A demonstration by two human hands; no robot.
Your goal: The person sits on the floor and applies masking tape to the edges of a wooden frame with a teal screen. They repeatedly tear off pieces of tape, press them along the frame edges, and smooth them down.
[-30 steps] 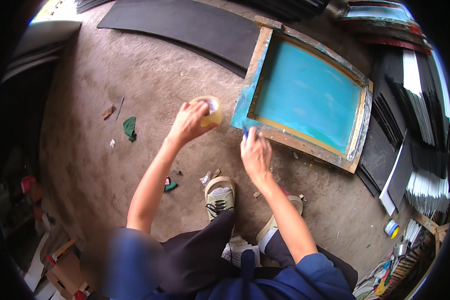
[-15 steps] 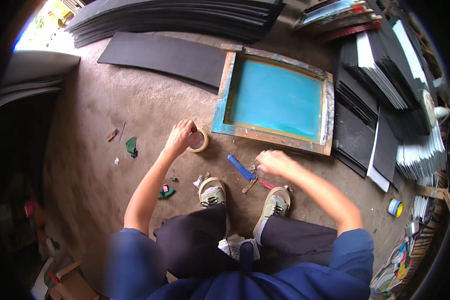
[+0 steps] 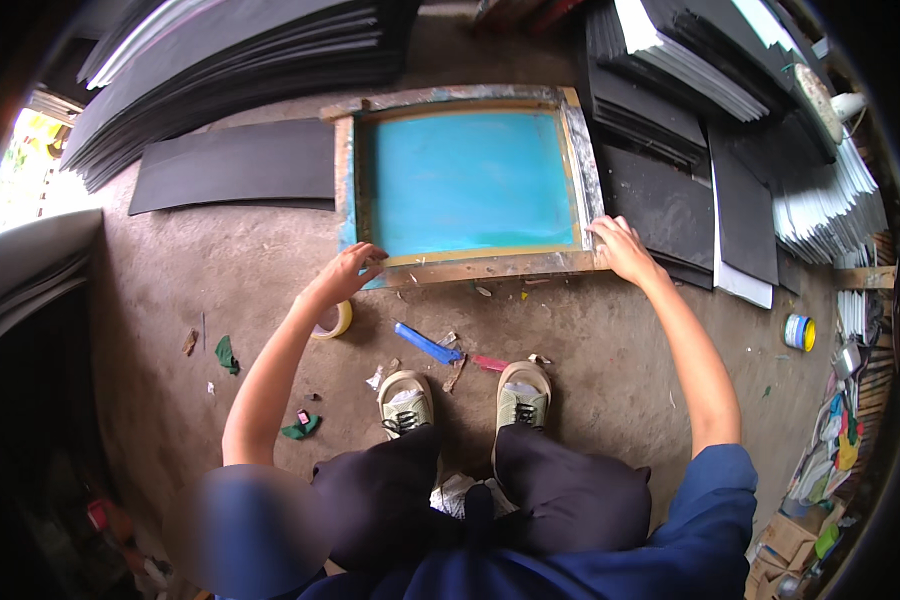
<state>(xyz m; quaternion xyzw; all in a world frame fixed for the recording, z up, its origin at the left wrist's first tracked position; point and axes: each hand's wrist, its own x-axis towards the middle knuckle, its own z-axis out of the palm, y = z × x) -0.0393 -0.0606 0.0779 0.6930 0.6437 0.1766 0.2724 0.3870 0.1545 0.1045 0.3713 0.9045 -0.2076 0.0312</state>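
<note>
A wooden screen-printing frame [image 3: 490, 268] with turquoise mesh lies in front of me, its rails smeared with paint. At its near left corner, my left hand [image 3: 346, 274] curls its fingers over the rail. My right hand [image 3: 622, 246] grips the near right corner, fingertips on top of the side rail. Beside my left wrist, a roll of tape [image 3: 342, 318] rests on the floor, partly hidden by the forearm. Between my feet and the frame lie a blue strip-shaped piece [image 3: 427, 343] and a small red piece [image 3: 490, 363].
Stacks of black sheets [image 3: 240, 75] stand at the far left, with one flat black sheet [image 3: 235, 165] nearer. More black and white sheets [image 3: 660, 200] line the right. A blue-and-yellow tin [image 3: 799, 332] sits on the floor at right. Green scraps [image 3: 227, 354] lie at left.
My left hand has left the tape roll and moved to the frame's near left corner. My right hand has gone out to the near right corner. The view has shifted.
</note>
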